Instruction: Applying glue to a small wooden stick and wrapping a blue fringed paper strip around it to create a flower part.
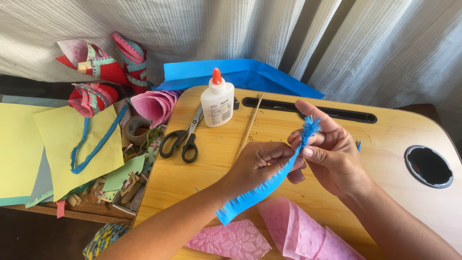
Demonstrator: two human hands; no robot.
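1. Far left: yellow paper sheets (72, 144) lie on a side surface, a blue fringed loop (91, 144) resting on them, with red and pink paper cones (154, 106) behind.
2. On the wooden lap desk (202, 163): black-handled scissors (183, 137), a white glue bottle (217, 98) with an orange cap standing upright, and a thin wooden stick (250, 127) lying beside it.
3. The left hand (255, 166) reaches in from lower left, palm down, thumb and fingertips pinching the blue fringed strip (269, 180) partway along its length.
4. The strip slants from a loose lower end near the desk's front edge up to a tightly wound tip (310, 126) between the hands, held above the desk.
5. The right hand (332, 154) comes from lower right, index finger extended past the tip, thumb and other fingers closed on the wound part.
6. Judged from this, the fringe is being rolled into a coil; the next move likely calls for feeding more strip while keeping the turns tight.
7. Front: pink embossed paper (231, 240) lies under the forearms.
8. Far right: a round cup hole (428, 166) in the desk.
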